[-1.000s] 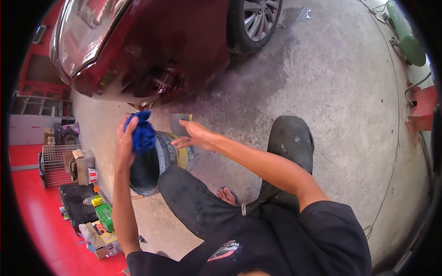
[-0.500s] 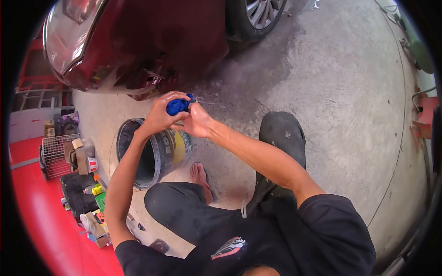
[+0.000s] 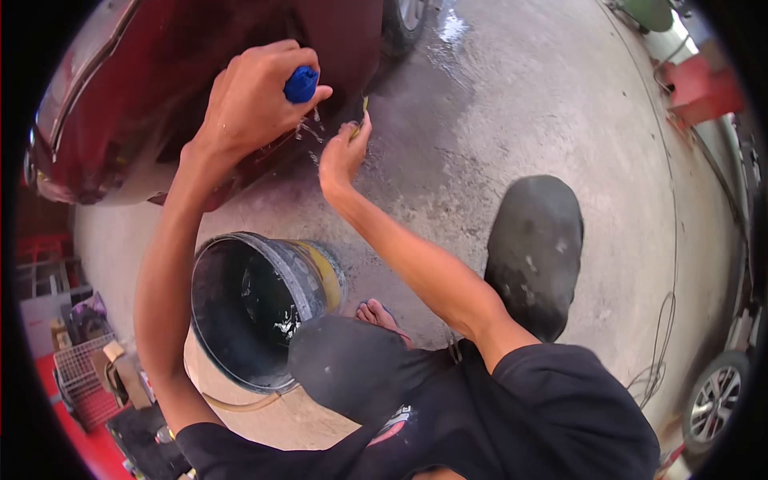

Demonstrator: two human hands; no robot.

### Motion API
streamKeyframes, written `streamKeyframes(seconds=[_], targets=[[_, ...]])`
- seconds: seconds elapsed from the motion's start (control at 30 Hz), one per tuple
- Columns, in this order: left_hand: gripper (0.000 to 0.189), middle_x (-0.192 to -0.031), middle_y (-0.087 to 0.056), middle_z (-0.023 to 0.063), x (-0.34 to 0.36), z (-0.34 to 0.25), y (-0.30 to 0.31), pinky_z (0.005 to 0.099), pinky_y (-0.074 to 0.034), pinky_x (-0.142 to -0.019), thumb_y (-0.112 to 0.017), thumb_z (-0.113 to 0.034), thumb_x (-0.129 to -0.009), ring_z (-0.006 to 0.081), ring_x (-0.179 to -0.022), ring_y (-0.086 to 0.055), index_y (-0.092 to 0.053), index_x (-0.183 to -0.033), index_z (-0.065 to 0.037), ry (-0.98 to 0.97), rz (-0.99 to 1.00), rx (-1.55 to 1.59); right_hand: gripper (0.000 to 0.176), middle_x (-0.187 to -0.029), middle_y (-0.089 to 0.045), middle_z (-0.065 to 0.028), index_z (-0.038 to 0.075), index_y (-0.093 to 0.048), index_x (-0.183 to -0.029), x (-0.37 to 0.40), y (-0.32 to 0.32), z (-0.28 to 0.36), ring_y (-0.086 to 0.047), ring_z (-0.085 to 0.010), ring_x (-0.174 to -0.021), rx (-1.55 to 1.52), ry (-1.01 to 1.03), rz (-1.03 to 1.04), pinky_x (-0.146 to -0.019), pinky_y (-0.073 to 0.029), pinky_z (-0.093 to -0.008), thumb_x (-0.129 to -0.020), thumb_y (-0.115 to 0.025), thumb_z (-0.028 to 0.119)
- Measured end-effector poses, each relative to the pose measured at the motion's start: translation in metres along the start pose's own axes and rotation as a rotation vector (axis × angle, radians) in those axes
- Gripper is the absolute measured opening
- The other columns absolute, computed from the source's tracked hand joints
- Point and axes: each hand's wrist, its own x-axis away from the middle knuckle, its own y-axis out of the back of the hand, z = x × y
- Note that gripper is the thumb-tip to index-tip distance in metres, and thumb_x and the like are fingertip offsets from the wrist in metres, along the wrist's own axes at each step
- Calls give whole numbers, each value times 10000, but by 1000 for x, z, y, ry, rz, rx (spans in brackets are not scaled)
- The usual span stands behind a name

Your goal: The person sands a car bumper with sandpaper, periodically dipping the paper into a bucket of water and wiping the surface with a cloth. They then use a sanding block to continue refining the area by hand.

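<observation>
My left hand (image 3: 258, 96) is closed around a wet, bunched blue cloth (image 3: 302, 85), raised in front of the dark red car body (image 3: 336, 32). Water drops fall just beneath the cloth. Lower and to the right, my right hand (image 3: 344, 156) pinches a thin, flat piece with a yellowish edge (image 3: 366, 105); most of it is hidden by the fingers. Below both hands stands a big dark bucket (image 3: 330, 276) with a yellow band and water inside, close by my knee.
Wet concrete floor (image 3: 460, 128) runs beside the car's wheel (image 3: 410, 20). At lower left are a wire crate (image 3: 84, 376) and cardboard boxes (image 3: 124, 376). A cable (image 3: 660, 344) lies along the right, near another car wheel (image 3: 714, 398) and red equipment (image 3: 704, 88).
My hands have come apart. The left has risen toward the car, squeezing the blue cloth so water drips, while the thin piece now shows in the right. The view has shifted.
</observation>
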Motion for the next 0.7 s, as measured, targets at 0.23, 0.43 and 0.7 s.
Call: streamKeyframes(seconds=[0.23,0.43,0.7], targets=[[233,-1064,-720,114,0,4,4,401,-559,-830,-801,-113,-864,366,-940,-695,-707,-1071,-60,-123,-26,169,446,-1472,-540,-242,-23,-451,-1530,21,7,30,-544,-374,-1358,70,338,27,-1131,-425,-434,-1092,-453,63],[257,-1098,-707,139,-12,12,25,409,-558,-886,-754,2,-848,381,-1016,-695,-687,-1095,-19,-242,26,68,503,-1529,-493,-237,-45,-435,-1543,17,-6,53,-489,-388,-1429,-42,543,80,-1208,-374,-447,-1042,-462,-28],[334,-1071,-700,18,-62,-6,55,412,-606,-749,-766,-38,-781,272,-979,-693,-706,-1098,-121,-433,-134,-495,545,-1617,-420,-259,-58,-436,-1550,-20,-24,97,-386,-419,-1520,-224,678,21,-1261,-291,-469,-1009,-489,-30]])
